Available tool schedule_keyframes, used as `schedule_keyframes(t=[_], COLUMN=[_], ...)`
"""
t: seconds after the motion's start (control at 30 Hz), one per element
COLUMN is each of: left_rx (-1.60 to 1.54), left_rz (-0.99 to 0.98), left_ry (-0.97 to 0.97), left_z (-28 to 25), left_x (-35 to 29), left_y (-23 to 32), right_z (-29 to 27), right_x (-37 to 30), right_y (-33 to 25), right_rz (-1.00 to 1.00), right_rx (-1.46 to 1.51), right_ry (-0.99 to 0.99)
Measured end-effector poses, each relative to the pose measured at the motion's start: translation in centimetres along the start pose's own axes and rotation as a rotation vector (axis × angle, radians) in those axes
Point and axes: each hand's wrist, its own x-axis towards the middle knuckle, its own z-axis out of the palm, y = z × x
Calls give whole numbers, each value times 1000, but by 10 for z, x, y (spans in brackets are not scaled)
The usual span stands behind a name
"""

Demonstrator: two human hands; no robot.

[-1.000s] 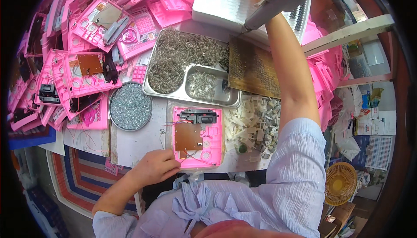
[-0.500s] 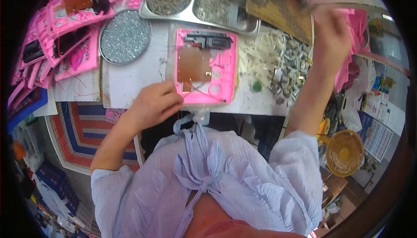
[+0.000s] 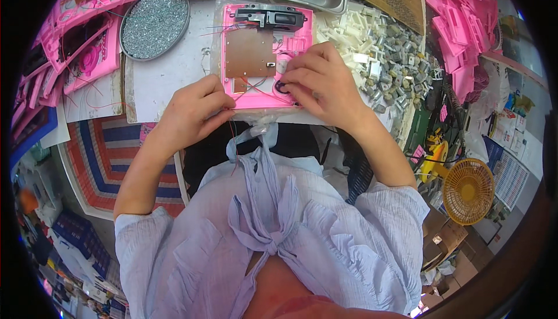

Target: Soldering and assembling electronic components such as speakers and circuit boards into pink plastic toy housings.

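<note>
A pink plastic casing (image 3: 261, 102) lies before me at the table's near edge. It holds a brown circuit board (image 3: 249, 54) and a black slotted module (image 3: 270, 18), with thin red and dark wires along its lower part. My left hand (image 3: 197, 109) is closed at the casing's lower left corner; whether a wire or the rim is between its fingertips is hidden. Over the casing's right side, my right hand (image 3: 325, 86) has its fingertips pinched on a small black round part (image 3: 281, 87), beside the round openings.
Left of the casing stands a round tray (image 3: 185, 31) of small metal screws. A steel tray (image 3: 317, 0) of hardware lies behind. White plastic pieces (image 3: 349, 31) and metal parts (image 3: 395, 75) are heaped at right. Pink casings (image 3: 104, 66) pile up at far left.
My right hand has come from the far right, near the cardboard, to the casing, where a small black round part now shows. The left hand stays by the casing's lower left corner.
</note>
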Motion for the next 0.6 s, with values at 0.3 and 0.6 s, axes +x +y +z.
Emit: schedule_keyframes(t=[0.3, 0.6], left_rx=[-21, 58], left_rz=[7, 30], left_ry=[-7, -68], left_z=[0, -5], left_x=[1, 3], left_y=[-1, -1], right_z=[7, -57], right_x=[-13, -37], right_y=[13, 5], right_rz=[-90, 165], right_rx=[-21, -323], right_ry=[-24, -53])
